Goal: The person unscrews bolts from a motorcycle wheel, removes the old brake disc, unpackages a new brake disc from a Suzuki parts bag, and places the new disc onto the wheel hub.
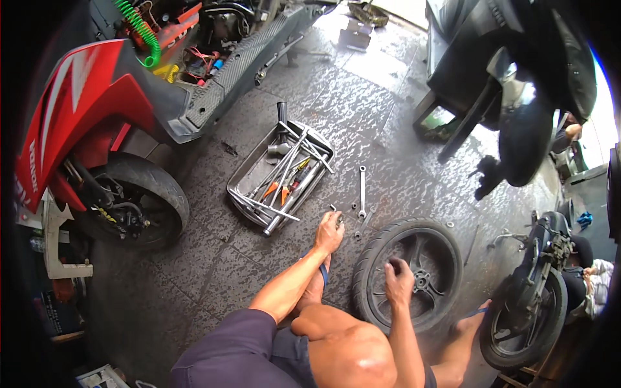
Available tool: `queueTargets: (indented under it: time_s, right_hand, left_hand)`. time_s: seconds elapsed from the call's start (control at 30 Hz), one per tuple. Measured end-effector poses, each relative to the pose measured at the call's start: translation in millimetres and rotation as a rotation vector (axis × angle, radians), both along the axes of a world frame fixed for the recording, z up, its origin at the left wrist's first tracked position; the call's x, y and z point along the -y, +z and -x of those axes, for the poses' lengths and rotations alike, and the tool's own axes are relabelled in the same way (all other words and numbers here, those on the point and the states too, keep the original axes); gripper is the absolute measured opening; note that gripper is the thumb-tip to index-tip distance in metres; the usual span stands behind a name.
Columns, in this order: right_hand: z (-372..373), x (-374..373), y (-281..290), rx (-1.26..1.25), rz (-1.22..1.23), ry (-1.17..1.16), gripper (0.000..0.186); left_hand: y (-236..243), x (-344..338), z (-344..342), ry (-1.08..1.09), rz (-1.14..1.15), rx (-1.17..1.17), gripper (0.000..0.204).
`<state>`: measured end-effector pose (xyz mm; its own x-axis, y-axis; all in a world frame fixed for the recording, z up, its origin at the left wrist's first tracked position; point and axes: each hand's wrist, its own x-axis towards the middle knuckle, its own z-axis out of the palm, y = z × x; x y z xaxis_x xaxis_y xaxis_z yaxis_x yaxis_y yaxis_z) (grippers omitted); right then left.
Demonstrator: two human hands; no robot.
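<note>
A motorcycle wheel (381, 240) with a black tyre and dark spokes lies flat on the floor in front of me. My right hand (399, 279) is over its left half, fingers curled; whatever they may hold is hidden. To the left of the tyre, my left hand (330, 233) is low over the floor with its fingers drawn together. A small dark piece shows at those fingertips, too small to name. Beyond the wheel lies a combination wrench (362, 192), with a few small metal parts beside its lower end.
A tray (231, 183) of tools, with a hammer and several metal bars, is left of the wrench. A red motorcycle (90, 97) with exposed wiring stands at left. Dark motorcycle parts (527, 129) rise at far right; another wheel (553, 310) stands upright at near right. The tiled floor looks wet.
</note>
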<state>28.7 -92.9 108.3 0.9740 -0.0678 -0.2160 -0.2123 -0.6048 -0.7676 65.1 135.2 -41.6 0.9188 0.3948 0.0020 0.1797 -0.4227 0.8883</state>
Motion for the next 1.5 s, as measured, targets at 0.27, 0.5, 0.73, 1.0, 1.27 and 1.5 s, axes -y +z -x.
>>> queueTargets:
  time_s: [0.27,0.5,0.73,1.0,1.27,1.5]
  right_hand:
    - [76.9,129.7,179.1,0.266,0.286,-0.090,0.019]
    - [14.5,102.3,354.7,0.511,0.407,0.136,0.019]
    - [-94.1,-91.3,321.7,0.556,0.320,0.714,0.023]
    - [-325.5,-207.1,215.3,0.509,0.522,0.643,0.033]
    - [-572.4,-286.2,50.6,0.489,0.545,0.590,0.027]
    - [-686.0,-276.5,-100.7,0.073,0.275,0.125,0.027]
  left_hand:
    - [54.9,-44.6,61.3,0.117,0.027,0.131,0.027]
    - [71.8,-121.7,127.6,0.227,0.096,-0.001,0.036]
    - [146.8,-220.7,52.7,0.248,-0.321,0.230,0.029]
    - [262.1,-271.6,-142.8,0.231,-0.379,0.647,0.020]
    - [240.4,-349.1,-207.6,0.202,-0.663,0.500,0.011]
    - [260.2,-340.6,-220.6,0.103,-0.538,0.254,0.007]
